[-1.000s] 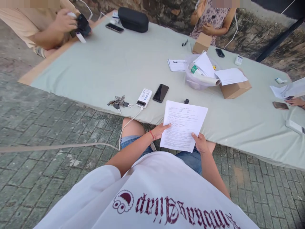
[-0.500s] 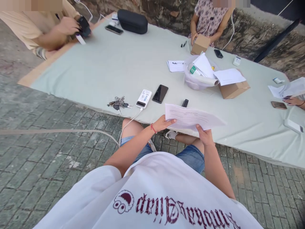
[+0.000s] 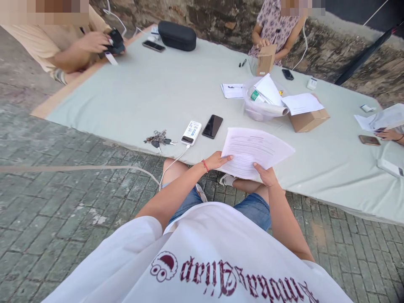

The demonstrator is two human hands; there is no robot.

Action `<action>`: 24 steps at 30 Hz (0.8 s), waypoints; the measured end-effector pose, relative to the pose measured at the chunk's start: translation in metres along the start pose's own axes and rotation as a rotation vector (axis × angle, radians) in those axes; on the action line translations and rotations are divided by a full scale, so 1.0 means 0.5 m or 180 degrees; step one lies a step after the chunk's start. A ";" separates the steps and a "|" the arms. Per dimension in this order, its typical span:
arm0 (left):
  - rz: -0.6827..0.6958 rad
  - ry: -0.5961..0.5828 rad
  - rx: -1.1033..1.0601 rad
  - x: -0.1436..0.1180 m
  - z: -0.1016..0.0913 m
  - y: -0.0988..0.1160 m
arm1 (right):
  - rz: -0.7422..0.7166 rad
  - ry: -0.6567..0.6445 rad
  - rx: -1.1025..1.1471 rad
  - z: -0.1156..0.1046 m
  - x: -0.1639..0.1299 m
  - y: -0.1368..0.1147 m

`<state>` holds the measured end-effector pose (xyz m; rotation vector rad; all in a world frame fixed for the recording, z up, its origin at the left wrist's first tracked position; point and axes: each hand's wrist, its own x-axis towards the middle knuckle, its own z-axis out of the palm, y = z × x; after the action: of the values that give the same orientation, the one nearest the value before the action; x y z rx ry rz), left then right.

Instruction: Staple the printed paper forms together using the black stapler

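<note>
A printed sheet of paper [image 3: 254, 147] is held over the table's near edge, its text side facing up toward me. Whether it is one sheet or a few cannot be made out. My left hand [image 3: 221, 160] grips its left edge, thumb on top, with a red string on the wrist. My right hand [image 3: 266, 173] pinches the lower right edge, thumb also on top. Left of the paper lie a black phone [image 3: 212, 126], a white power bank [image 3: 191, 133] with a cable plugged in, and a bunch of keys [image 3: 159, 139].
A clear plastic tub [image 3: 257, 112] holds papers; beside it a cardboard box [image 3: 309, 120] carries a sheet. A black case [image 3: 177, 36] stands at the far edge. One person handles a small carton [image 3: 266, 60], another a black device [image 3: 116, 42]. At right, a hand [image 3: 389, 134] holds papers.
The paper has tipped up so more of its printed face shows, and it now hides the small black object behind it. Across the table, the person has turned the carton upright.
</note>
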<state>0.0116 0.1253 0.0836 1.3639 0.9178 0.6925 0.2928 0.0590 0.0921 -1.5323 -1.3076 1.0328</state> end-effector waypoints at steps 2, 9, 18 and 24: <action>-0.0084 -0.0047 -0.0162 -0.013 0.006 -0.003 | 0.0126 -0.0021 0.0085 -0.004 -0.010 -0.003; -0.0345 0.0119 -0.1522 -0.076 0.057 -0.068 | 0.0440 0.0243 0.0232 0.012 -0.059 -0.004; -0.0367 0.0867 -0.2322 -0.097 0.095 -0.071 | 0.0604 0.0195 0.0260 0.036 -0.079 0.008; -0.0361 0.0429 -0.1815 -0.129 0.087 -0.032 | 0.0201 0.0838 -0.0648 -0.009 -0.030 -0.019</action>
<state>0.0155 0.0466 0.0758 0.7625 0.8125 0.8841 0.2927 0.0446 0.1035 -1.8049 -1.2131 0.7225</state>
